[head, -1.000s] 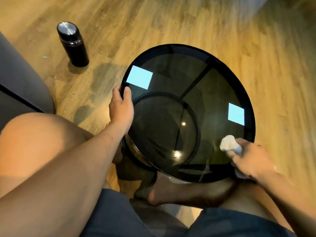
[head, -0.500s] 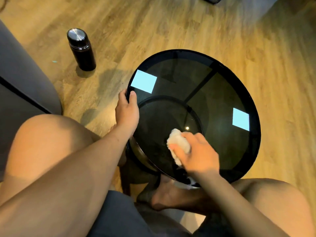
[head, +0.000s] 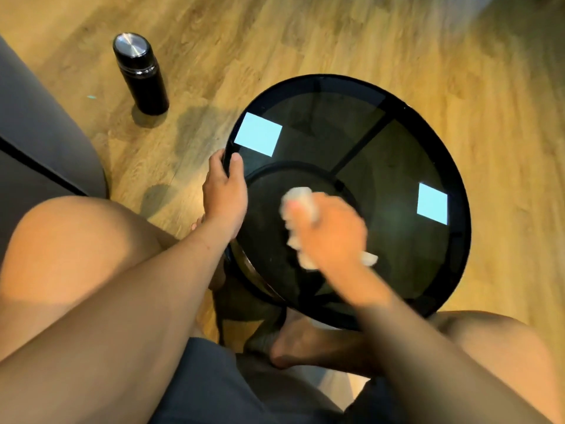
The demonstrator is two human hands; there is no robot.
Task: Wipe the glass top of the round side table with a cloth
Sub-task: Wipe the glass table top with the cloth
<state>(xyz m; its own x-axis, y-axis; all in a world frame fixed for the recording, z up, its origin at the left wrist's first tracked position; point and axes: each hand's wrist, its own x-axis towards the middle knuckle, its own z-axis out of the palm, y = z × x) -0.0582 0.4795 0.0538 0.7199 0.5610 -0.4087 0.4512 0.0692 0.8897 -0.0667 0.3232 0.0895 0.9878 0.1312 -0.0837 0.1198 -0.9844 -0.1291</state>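
A home living room (wood-plank floor (head: 305,35), grey sofa (head: 39,139), glass side table (head: 397,166)).

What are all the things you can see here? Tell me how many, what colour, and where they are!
side table: one, round, black rim with dark glass top, middle of the view
cloth: one, white, bunched on the glass
bottle: one, black with a silver lid, upright on the floor left of the table
light patches: two, pale blue, reflected in the glass, one left, one right
floor: one, light brown wood, all around
sofa: one, grey, left edge
shorts: one pair, dark grey, bottom
knees: two, bare, bottom left and bottom right
foot: one, bare, below the table's near edge
left hand: one, grips the table's left rim
right hand: one, blurred, holds the cloth
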